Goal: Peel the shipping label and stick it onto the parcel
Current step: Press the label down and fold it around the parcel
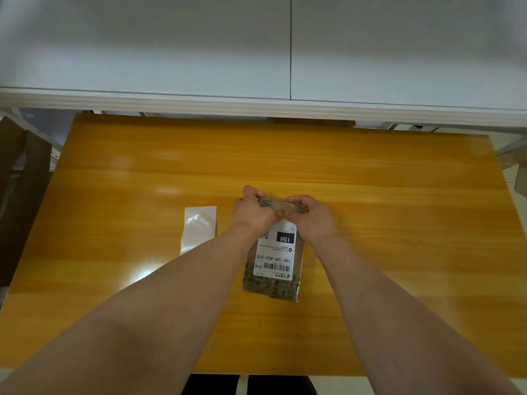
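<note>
A small brown parcel (296,269) lies on the wooden table (370,223), its near end pointing toward me. A white shipping label (275,256) with a barcode and "15H" print covers its top face. My left hand (252,210) and my right hand (312,215) both grip the parcel's far end, where the wrapping is folded or curled up between the fingers. A glossy white backing sheet (198,229) lies flat on the table just left of my left wrist.
A white wall or cabinet front (256,52) rises behind the table's far edge. Brown cardboard (20,195) stands off the left side of the table. Bare wood stretches to the right and far side of the parcel.
</note>
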Motion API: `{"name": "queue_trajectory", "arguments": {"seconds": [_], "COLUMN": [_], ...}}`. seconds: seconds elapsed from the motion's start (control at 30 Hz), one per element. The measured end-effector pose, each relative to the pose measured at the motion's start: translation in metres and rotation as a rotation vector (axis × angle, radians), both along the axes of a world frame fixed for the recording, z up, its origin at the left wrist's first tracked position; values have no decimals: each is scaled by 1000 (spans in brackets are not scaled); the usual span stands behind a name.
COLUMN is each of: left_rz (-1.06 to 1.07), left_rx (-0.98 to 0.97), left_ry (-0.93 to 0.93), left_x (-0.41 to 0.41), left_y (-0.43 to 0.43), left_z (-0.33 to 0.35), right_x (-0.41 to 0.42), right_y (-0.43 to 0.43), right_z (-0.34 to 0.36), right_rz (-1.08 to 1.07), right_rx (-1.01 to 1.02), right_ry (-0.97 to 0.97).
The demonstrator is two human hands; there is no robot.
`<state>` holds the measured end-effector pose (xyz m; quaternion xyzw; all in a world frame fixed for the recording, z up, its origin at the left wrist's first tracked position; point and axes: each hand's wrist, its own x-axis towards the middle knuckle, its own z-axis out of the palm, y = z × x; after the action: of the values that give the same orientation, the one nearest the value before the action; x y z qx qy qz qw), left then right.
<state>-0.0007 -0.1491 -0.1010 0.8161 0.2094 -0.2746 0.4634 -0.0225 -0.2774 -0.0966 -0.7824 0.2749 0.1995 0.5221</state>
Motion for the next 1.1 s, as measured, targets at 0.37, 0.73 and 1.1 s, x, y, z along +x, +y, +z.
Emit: {"name": "queue_trajectory", "arguments": {"seconds": [0.37, 0.73, 1.1], "left_rz": [150, -177, -264], "left_rx": [62, 280, -14], "left_ry": [-40, -174, -69], "left_x": [-11, -7, 1], "left_y": [-1, 15, 9], "left_z": [-5, 6, -6], "right_x": [-6, -7, -2], "right_y": [-2, 1, 4], "right_z": [11, 22, 19], "right_rz": [14, 255, 241], "right_rx": [-121, -189, -72], "right_ry": [-106, 73, 124]}}
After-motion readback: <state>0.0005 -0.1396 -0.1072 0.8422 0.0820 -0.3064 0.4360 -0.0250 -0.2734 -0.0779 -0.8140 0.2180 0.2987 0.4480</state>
